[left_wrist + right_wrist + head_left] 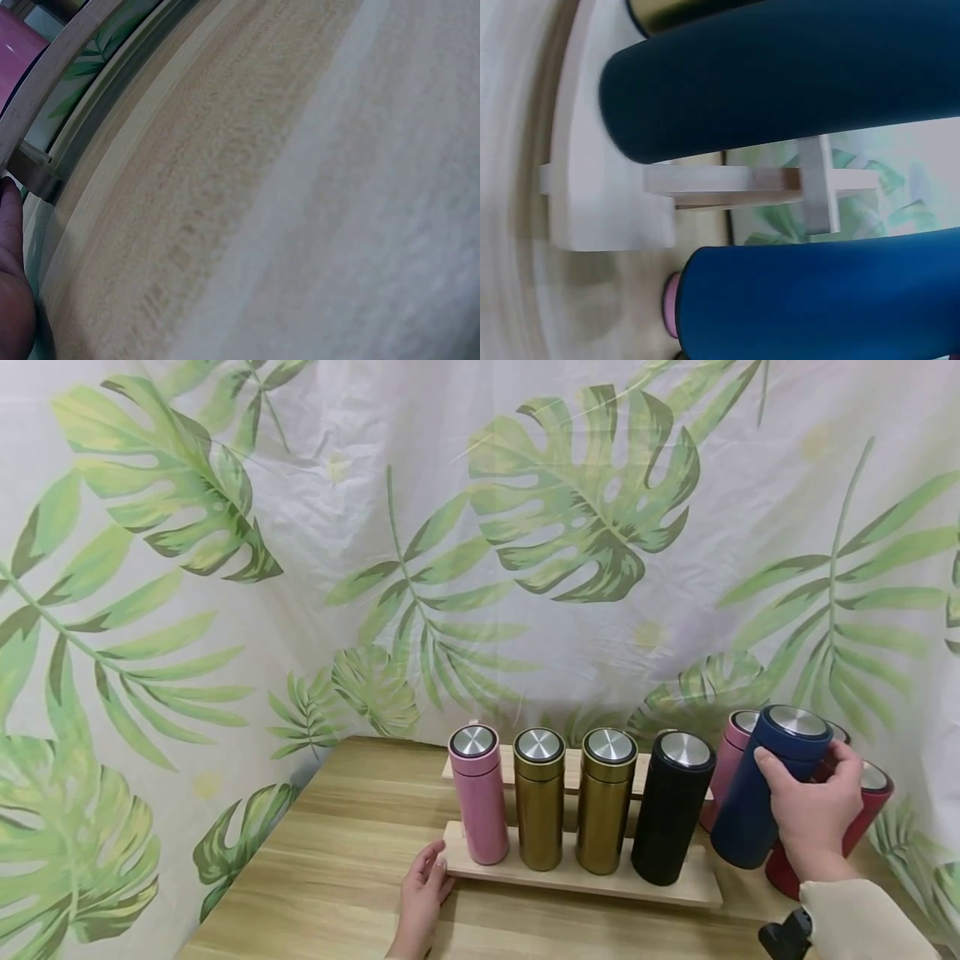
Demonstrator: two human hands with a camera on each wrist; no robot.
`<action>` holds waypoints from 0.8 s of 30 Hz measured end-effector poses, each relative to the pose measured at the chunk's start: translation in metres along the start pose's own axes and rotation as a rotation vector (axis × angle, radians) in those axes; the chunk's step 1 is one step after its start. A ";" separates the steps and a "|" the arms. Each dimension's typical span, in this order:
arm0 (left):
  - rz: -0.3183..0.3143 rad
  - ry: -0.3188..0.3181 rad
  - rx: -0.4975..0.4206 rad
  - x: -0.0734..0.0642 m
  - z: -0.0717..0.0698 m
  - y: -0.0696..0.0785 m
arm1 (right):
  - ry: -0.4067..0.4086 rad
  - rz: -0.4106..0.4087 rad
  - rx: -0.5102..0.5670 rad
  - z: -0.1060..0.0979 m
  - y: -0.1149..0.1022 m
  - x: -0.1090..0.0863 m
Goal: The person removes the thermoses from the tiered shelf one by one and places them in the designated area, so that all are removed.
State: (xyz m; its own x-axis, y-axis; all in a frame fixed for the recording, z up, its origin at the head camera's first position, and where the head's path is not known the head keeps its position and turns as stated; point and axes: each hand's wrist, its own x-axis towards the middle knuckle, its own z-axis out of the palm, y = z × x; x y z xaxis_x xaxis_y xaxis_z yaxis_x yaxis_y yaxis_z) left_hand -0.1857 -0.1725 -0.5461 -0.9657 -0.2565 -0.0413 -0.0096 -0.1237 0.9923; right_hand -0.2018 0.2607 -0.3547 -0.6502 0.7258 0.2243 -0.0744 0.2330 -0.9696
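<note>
At the right, my right hand (817,810) grips a dark blue thermos bottle (772,793) near its steel-topped cap, thumb on the near side. The bottle tilts, its base beside the right end of a two-tier wooden rack (570,872). My left hand (423,893) touches the rack's left end, a finger (10,225) against its edge in the left wrist view. Along the rack's front tier stand a pink thermos (483,810), two gold thermoses (540,814) (603,814) and a black thermos (671,818). The right wrist view shows the blue thermos (817,300) beside the black one (780,75).
Behind the blue bottle, another pink thermos (731,760) and a red thermos (866,810) stand partly hidden. The rack's back tier (577,768) runs behind the front row. All stands on a wood-grain table (337,835) before a leaf-print curtain (360,527).
</note>
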 end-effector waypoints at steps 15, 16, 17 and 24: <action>0.010 -0.009 -0.005 0.001 0.000 -0.002 | 0.040 -0.003 -0.057 0.003 0.034 -0.009; 0.009 -0.009 -0.007 0.001 0.000 -0.002 | 0.042 -0.002 -0.062 0.004 0.036 -0.009; 0.008 -0.009 -0.007 0.001 0.000 -0.002 | 0.044 -0.004 -0.069 0.004 0.038 -0.010; 0.033 -0.002 0.013 -0.001 -0.001 -0.001 | 0.047 -0.019 -0.095 0.006 0.051 -0.015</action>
State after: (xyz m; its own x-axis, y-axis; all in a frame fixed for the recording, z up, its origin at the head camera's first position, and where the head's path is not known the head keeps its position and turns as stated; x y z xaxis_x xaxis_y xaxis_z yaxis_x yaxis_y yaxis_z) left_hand -0.1849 -0.1728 -0.5475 -0.9660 -0.2586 -0.0087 0.0185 -0.1025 0.9946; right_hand -0.2002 0.2581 -0.4076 -0.6132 0.7496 0.2493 -0.0134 0.3056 -0.9521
